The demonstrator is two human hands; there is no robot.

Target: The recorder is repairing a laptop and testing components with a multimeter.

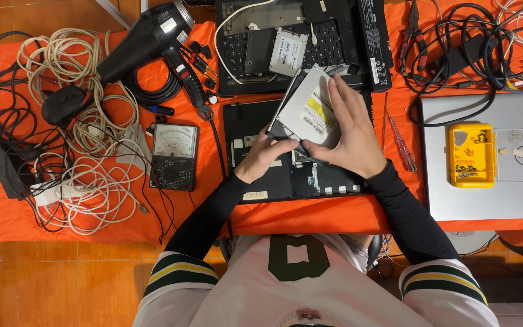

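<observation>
Both hands hold a flat silver optical drive (pixel 305 108) with a yellow and white label, tilted up above an opened black laptop base (pixel 255 130). My right hand (pixel 349 133) lies over the drive's right side, fingers spread along it. Under its lower left corner, my left hand (pixel 264 154) grips with fingers curled. Another black laptop part with a keyboard (pixel 334 42) lies just beyond, with a small silver drive (pixel 287 51) resting on it.
On the orange cloth (pixel 298 215): a black hair dryer (pixel 152 39), an analogue multimeter (pixel 174 155), tangled white and black cables (pixel 80 121), a red screwdriver (pixel 402 145), pliers (pixel 413 36), a silver laptop (pixel 485 200) with a yellow case (pixel 471 155) on top.
</observation>
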